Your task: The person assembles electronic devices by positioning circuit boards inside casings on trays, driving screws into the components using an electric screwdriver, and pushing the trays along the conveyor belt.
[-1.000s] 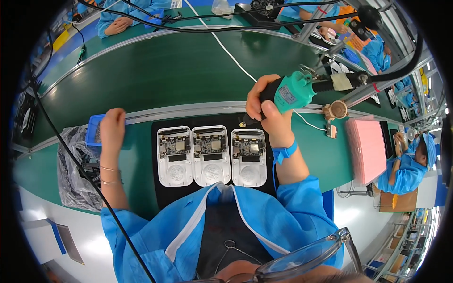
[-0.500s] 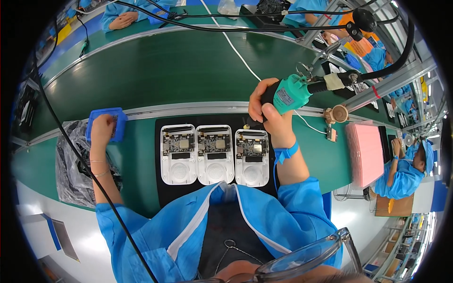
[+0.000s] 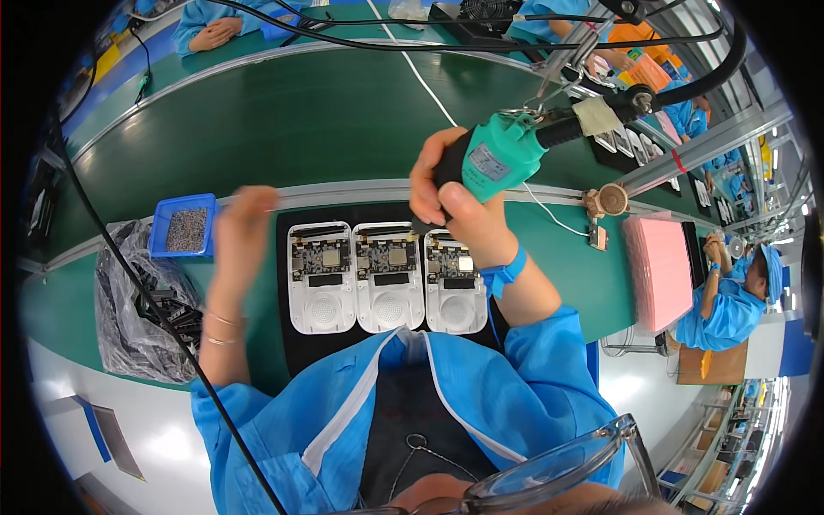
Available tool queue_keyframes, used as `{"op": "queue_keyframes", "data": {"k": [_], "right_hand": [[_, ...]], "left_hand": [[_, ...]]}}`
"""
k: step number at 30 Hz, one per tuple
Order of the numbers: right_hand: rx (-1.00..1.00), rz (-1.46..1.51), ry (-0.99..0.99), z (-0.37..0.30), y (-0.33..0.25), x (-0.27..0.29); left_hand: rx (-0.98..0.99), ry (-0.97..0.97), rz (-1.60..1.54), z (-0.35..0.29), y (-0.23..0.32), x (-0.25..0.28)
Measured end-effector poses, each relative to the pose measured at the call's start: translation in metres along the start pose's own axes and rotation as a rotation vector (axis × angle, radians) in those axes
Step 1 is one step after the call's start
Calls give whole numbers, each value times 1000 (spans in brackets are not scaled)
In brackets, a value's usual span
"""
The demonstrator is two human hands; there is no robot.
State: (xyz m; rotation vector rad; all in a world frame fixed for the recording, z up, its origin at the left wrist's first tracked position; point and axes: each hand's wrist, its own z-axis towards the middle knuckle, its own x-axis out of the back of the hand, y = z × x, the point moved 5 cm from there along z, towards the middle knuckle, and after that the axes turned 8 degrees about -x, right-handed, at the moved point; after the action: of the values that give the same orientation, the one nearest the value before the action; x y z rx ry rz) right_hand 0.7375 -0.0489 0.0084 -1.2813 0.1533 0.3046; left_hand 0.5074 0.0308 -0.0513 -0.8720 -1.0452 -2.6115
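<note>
My right hand is wrapped round a teal and black electric screwdriver hung from a support arm. Its lower end reaches the top edges of the middle and right housings; my hand hides part of it. Three white plastic housings lie side by side on a black mat, each with a circuit board and a round speaker grille. My left hand, blurred by motion, is between the blue bin and the left housing, fingers drawn together; what they hold is too small to make out. Small metal screws fill the bin.
A plastic bag of black parts lies at the left. Pink sheets are stacked at the right, near a co-worker. A black cable crosses the left side, and a metal rail runs behind the housings.
My left hand has left the blue bin and moved right, towards the housings. My right hand has carried the screwdriver left, closer to the gap between the middle and right housings.
</note>
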Motion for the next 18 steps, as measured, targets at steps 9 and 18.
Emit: {"op": "queue_keyframes", "data": {"k": [9,18], "right_hand": [[-23,95,-113,-1,3,-30],[4,239,-186,-3,4,-26]], "left_hand": [[-457,-143,-195,-22,82,-73],[-272,-142,-412,-23,72,-73]]}}
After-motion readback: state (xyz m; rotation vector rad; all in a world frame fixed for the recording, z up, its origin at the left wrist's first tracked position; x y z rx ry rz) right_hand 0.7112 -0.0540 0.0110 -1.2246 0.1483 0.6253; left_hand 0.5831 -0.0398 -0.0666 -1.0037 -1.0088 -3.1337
